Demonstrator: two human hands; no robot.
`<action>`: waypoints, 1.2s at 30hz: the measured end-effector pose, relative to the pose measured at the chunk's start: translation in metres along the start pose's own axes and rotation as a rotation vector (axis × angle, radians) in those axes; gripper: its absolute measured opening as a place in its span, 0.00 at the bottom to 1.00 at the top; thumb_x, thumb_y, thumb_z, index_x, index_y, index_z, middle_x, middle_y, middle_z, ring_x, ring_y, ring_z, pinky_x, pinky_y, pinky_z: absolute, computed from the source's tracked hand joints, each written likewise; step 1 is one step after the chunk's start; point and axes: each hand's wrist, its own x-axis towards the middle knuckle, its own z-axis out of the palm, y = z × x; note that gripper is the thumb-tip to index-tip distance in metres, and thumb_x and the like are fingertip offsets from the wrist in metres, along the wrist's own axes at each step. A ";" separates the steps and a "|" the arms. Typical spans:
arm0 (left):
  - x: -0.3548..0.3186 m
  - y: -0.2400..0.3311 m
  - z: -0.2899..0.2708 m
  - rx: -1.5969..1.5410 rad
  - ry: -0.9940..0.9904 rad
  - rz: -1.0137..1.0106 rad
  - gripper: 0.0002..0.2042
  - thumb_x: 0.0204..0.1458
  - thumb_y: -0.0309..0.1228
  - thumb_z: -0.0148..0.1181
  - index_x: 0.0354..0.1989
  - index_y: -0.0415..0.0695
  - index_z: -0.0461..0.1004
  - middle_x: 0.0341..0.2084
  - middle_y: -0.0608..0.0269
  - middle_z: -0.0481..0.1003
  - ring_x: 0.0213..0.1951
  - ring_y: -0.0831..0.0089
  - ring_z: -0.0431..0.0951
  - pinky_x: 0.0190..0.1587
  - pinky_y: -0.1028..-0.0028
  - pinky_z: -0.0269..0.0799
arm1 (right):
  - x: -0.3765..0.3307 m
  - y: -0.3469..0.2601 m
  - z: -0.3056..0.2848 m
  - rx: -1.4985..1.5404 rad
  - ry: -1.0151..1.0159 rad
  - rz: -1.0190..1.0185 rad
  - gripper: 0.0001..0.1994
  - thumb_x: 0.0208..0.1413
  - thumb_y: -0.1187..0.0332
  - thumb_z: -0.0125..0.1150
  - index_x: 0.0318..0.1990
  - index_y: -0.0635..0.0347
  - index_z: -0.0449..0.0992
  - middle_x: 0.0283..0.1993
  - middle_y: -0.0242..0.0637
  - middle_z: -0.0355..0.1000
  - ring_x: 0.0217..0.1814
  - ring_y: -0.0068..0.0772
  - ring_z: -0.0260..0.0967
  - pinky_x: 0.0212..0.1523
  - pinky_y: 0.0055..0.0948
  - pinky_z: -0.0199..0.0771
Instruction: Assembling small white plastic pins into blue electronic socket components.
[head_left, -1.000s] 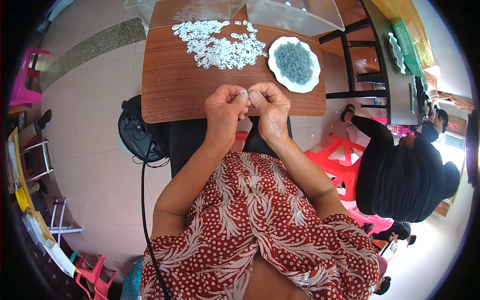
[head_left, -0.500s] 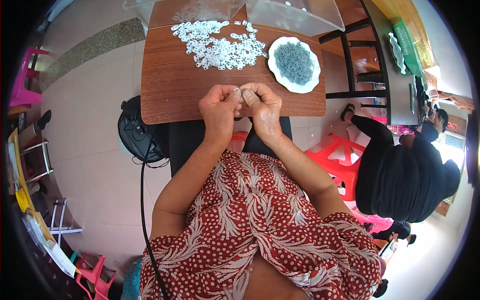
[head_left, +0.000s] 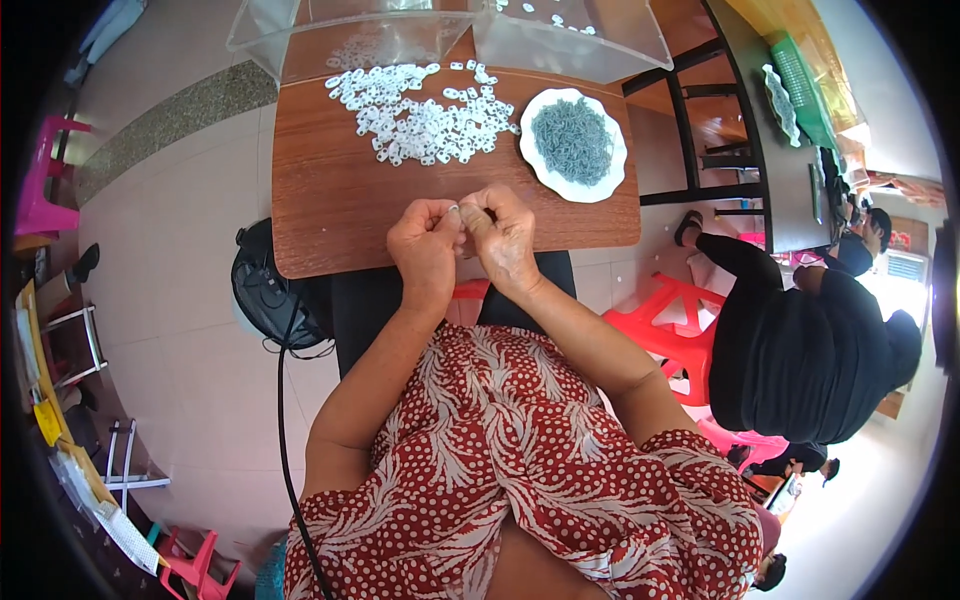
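Over the near edge of the brown wooden table [head_left: 330, 215], my left hand [head_left: 424, 245] and my right hand [head_left: 503, 238] meet fingertip to fingertip. Thumb and forefinger of the left pinch a small white plastic piece [head_left: 454, 208], of which only a sliver shows. My right hand's fingers are also closed, pressed up against that piece; what lies inside them is hidden. Beyond the hands spreads a loose pile of white two-holed plastic pieces [head_left: 430, 130]. To its right stands a white scalloped plate [head_left: 612, 165] heaped with small grey-blue parts [head_left: 572, 142], too small to name.
Clear plastic bins [head_left: 570, 45] stand at the table's far edge, a few white pieces in one. A black bag [head_left: 268, 285] sits left of my legs, with a cable. At right are a red stool [head_left: 665, 325] and a person in black [head_left: 800, 350].
The view has shifted, so the table and plate sit lower and slightly left in the picture. Both hands stay together at the near edge, still pinching.
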 end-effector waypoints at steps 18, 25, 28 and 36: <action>0.033 -0.018 -0.026 -0.233 -0.004 -0.251 0.02 0.50 0.21 0.55 0.30 0.36 0.71 0.21 0.61 0.73 0.19 0.80 0.69 0.21 0.82 0.66 | 0.144 0.043 -0.019 -1.102 -0.115 -0.382 0.08 0.40 0.74 0.57 0.31 0.58 0.75 0.32 0.42 0.70 0.38 0.45 0.65 0.37 0.40 0.67; 0.035 -0.021 -0.027 -0.238 -0.016 -0.246 0.01 0.50 0.21 0.55 0.30 0.36 0.71 0.21 0.61 0.73 0.19 0.80 0.69 0.21 0.83 0.65 | 0.154 0.054 -0.014 -1.133 -0.129 -0.420 0.08 0.40 0.74 0.57 0.31 0.58 0.74 0.32 0.42 0.70 0.38 0.45 0.65 0.37 0.40 0.67; 0.035 -0.023 -0.026 -0.247 -0.031 -0.243 0.01 0.50 0.21 0.55 0.30 0.36 0.71 0.21 0.61 0.73 0.19 0.80 0.69 0.20 0.82 0.65 | 0.157 0.057 -0.019 -1.088 -0.157 -0.466 0.07 0.39 0.74 0.58 0.29 0.59 0.73 0.30 0.43 0.71 0.35 0.47 0.66 0.37 0.41 0.67; 0.032 -0.017 -0.027 -0.241 -0.051 -0.230 0.04 0.50 0.23 0.55 0.32 0.35 0.70 0.23 0.58 0.73 0.18 0.77 0.69 0.22 0.80 0.65 | 0.121 0.008 -0.037 0.065 -0.331 0.209 0.07 0.48 0.74 0.60 0.36 0.62 0.75 0.25 0.27 0.69 0.24 0.16 0.61 0.24 0.17 0.61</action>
